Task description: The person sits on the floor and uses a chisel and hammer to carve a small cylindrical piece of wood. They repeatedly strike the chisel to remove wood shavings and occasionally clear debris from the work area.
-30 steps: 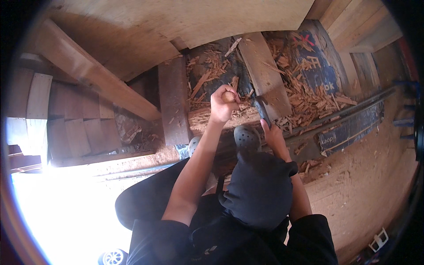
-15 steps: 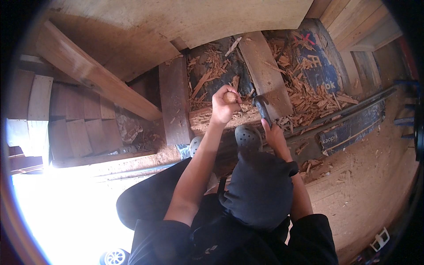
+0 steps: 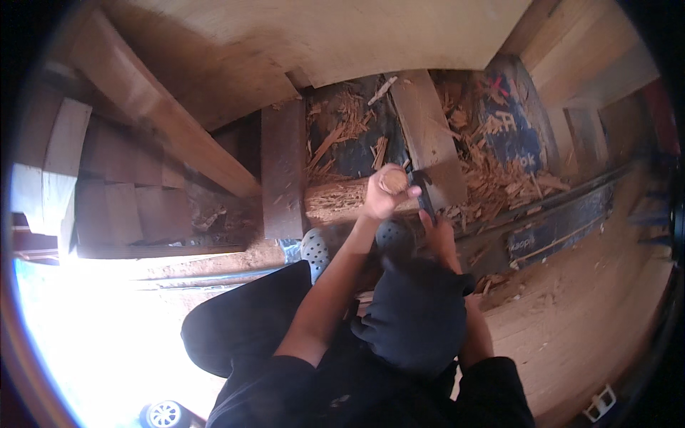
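Note:
Closed fingers of my left hand [image 3: 382,200] wrap a wooden piece with a round, light-brown end [image 3: 394,182], perhaps a handle; the rest of it is hidden. Just to its right, my right hand [image 3: 439,234] grips a dark, narrow hand tool [image 3: 426,205], whose exact kind I cannot make out. The tool's upper part lies close beside my left fingers. Under and left of the hands is a rough, chipped length of pale wood [image 3: 334,204]. It runs across between a dark upright board [image 3: 282,171] and a lighter board [image 3: 430,135].
Splintered wood chips [image 3: 524,187] are scattered over dark printed sheeting [image 3: 510,125]. A large plywood panel [image 3: 342,36] spans the far side, and a slanting beam [image 3: 164,107] stands left. My perforated clogs [image 3: 315,251] are close below the hands. A wheel [image 3: 164,414] shows lower left.
My left hand has come down and right with the wooden piece, nearer to the dark tool. The right hand has lowered slightly. The whole view has shifted a little.

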{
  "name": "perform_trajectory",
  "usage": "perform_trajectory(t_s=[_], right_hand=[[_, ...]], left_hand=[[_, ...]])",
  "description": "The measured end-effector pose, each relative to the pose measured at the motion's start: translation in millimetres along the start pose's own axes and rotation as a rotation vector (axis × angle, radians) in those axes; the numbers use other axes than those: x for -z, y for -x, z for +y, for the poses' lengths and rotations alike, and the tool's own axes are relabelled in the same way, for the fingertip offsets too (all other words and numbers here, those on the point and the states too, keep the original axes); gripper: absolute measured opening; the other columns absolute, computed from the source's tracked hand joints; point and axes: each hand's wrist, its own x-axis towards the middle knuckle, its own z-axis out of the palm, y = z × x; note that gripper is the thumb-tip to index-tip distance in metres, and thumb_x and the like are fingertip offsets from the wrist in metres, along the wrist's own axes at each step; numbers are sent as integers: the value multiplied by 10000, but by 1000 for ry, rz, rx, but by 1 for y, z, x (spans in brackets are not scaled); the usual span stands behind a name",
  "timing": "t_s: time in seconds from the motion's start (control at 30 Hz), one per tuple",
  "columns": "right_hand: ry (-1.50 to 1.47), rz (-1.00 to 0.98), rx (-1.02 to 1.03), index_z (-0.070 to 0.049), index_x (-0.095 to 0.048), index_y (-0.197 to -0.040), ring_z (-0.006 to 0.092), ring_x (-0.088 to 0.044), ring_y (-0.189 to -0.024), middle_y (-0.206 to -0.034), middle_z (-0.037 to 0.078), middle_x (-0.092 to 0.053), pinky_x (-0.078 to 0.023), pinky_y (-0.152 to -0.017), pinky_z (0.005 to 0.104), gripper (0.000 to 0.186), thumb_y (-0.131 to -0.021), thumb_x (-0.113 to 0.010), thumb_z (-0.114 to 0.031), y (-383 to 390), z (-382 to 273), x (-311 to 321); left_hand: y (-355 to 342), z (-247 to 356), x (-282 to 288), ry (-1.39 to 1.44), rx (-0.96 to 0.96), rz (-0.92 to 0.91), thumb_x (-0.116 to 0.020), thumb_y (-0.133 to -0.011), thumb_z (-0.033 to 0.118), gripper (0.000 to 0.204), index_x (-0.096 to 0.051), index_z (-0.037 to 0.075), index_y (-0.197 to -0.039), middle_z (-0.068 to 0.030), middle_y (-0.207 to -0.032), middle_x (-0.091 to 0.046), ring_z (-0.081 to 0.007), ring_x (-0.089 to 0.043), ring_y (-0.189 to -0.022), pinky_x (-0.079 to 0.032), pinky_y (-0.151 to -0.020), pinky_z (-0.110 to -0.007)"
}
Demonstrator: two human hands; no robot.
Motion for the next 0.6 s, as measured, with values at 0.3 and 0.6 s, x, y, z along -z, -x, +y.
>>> perform_trajectory(t_s=[0.3,0.6], right_hand=[[-34,169,101,24,-623,-892,157,-523,-666,-733,47,-569,-423,-604,318,373,-908,-528,-336,58,-54,121],[-889,-6,1243,-91,-493,-945,114,-486,-497,-619,15,-502,-366,-420,289,671,-773,-464,-739,118,-155,217]], left_hand=[[4,-21,-19,-64,-121,78,-713,-606,52,245,-593,13,-817,-82,-732,-608,-118,-561,-693,-467,-661,-285],[-2,-16,-15,16,-100,160,-673,-601,19,226,-598,-6,-813,-104,-712,-624,-161,-606,-680,-483,-656,-303]])
